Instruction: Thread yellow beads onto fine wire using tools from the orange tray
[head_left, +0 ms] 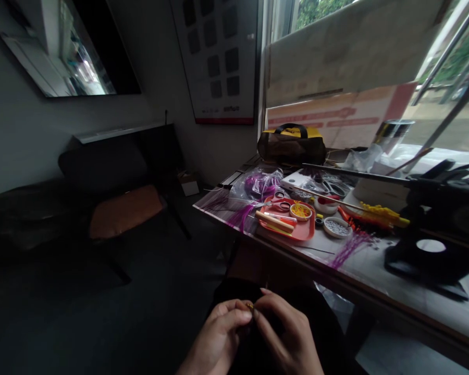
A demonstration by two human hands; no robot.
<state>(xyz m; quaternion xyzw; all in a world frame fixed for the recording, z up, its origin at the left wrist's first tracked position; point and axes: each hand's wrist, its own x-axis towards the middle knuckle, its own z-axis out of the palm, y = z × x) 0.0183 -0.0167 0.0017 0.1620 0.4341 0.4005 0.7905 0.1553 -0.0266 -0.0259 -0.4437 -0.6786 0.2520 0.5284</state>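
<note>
My left hand [219,338] and my right hand [287,336] meet low in the view, over my dark lap. Their fingertips pinch a tiny yellowish piece [249,305] between them; it is too small to make out. Both hands are well short of the table [375,271], which stands to the right. On the table a red tray [303,232] carries scissors [281,204], a small dish of yellow bits [300,211] and wooden sticks [274,222].
Purple strands [349,249] and a plastic bag of purple material [260,185] lie on the table, with a dish of beads [336,227], a yellow-and-black bag [292,143] and a black stand [430,255]. A chair with an orange seat [125,211] stands to the left.
</note>
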